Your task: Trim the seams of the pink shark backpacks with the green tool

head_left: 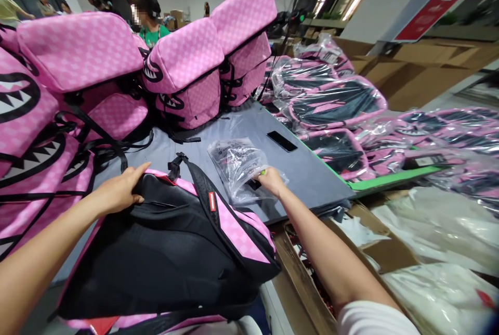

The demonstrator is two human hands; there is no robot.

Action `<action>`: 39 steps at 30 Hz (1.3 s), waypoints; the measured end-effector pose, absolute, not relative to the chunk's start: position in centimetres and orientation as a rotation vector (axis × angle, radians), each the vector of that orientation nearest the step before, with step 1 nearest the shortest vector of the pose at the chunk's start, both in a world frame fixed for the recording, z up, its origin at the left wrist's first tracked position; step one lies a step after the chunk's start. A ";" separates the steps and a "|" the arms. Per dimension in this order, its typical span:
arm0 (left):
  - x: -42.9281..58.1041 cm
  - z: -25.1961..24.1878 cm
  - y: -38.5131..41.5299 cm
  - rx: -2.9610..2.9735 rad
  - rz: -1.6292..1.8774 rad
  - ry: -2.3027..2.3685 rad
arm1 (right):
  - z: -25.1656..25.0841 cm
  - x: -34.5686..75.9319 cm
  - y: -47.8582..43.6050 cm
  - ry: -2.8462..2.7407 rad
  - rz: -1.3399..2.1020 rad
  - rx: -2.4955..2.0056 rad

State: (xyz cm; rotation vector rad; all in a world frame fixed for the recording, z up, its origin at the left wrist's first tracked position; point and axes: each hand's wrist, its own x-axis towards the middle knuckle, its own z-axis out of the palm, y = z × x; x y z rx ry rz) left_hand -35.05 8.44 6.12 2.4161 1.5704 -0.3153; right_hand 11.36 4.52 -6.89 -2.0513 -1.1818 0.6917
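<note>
A black and pink backpack point(167, 252) lies in front of me, its black side up and a strap with a red label point(212, 201) along its right. My left hand point(120, 189) grips the backpack's upper left edge, thumb on the black side. My right hand point(273, 183) is closed beside a clear plastic bag point(237, 166) on the grey table. Something small with a bright green end shows at the fingers, with a black part near it; its kind is unclear.
Pink checked backpacks point(81, 51) with shark-mouth prints are stacked at the left and back. A black phone point(281, 141) lies on the grey table point(312, 179). Plastic-wrapped backpacks point(335, 101) are piled at right. An open cardboard box point(307, 278) stands below. People work behind.
</note>
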 end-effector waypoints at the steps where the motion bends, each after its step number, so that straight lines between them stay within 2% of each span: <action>1: -35.0 6.2 8.5 2.414 -0.320 1.566 | -6.8 11.4 4.3 -1.161 0.704 -2.068; 12: -35.0 6.4 8.4 2.413 -0.319 1.562 | -7.3 10.9 1.3 -0.880 1.018 -2.033; 20: -35.1 6.4 8.5 2.411 -0.311 1.569 | -7.7 10.0 0.9 -0.832 0.890 -1.993; 28: -35.1 6.4 8.4 2.406 -0.304 1.573 | -8.0 9.7 1.1 -0.752 1.008 -2.116; 34: -35.2 6.3 8.5 2.416 -0.276 1.552 | -7.4 9.9 0.5 -0.831 0.857 -2.233; 39: -36.0 5.7 8.9 2.415 -0.214 1.544 | -4.9 10.4 -2.8 -1.013 0.631 -2.219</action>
